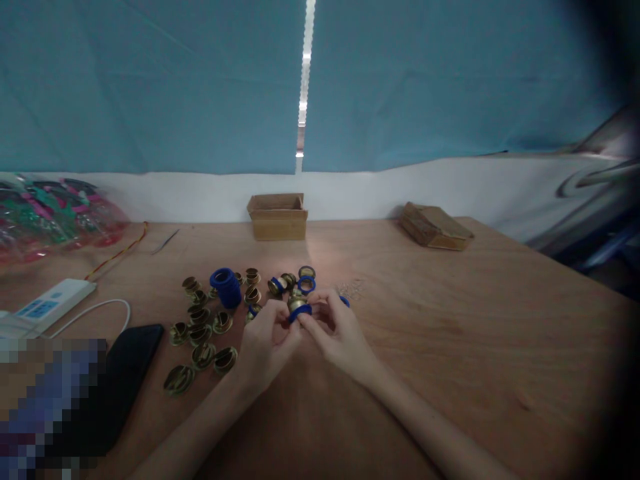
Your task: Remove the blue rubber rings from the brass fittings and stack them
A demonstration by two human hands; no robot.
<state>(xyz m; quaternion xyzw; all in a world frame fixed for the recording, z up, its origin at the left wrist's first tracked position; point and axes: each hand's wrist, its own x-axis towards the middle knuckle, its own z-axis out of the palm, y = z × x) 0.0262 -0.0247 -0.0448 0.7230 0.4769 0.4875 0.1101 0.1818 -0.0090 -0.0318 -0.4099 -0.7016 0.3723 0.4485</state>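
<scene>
Brass-coloured fitting (299, 304) between both hands (306, 333), seemingly clear of box edges (280, 230).

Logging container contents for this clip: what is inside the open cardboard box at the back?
Inside the open cardboard box, only the upper inner walls show. Its near side hides the bottom, so I cannot tell whether anything lies there.

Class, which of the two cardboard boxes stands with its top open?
The left cardboard box: its opening shows at the top, whereas the right box looks closed.
</scene>
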